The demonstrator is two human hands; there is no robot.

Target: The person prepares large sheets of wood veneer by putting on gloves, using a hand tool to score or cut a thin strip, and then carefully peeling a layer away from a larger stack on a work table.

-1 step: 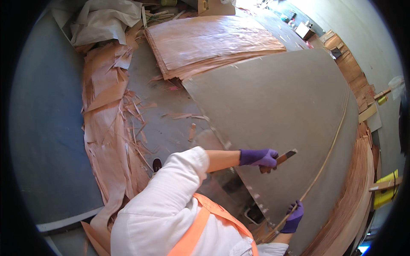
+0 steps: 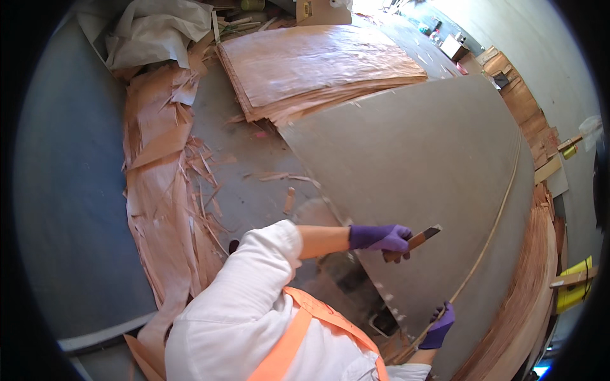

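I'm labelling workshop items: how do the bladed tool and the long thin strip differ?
The bladed tool is short; the long thin strip reaches far along the gray surface. The tool has a brown handle and dark blade; the strip is pale tan. The left hand holds the tool, the right hand the strip. Both hands wear purple gloves.

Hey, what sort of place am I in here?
Probably a wood-veneer workshop, judging by the stack of thin reddish sheets, the long heap of torn pieces and the knife held in the gloved left hand.
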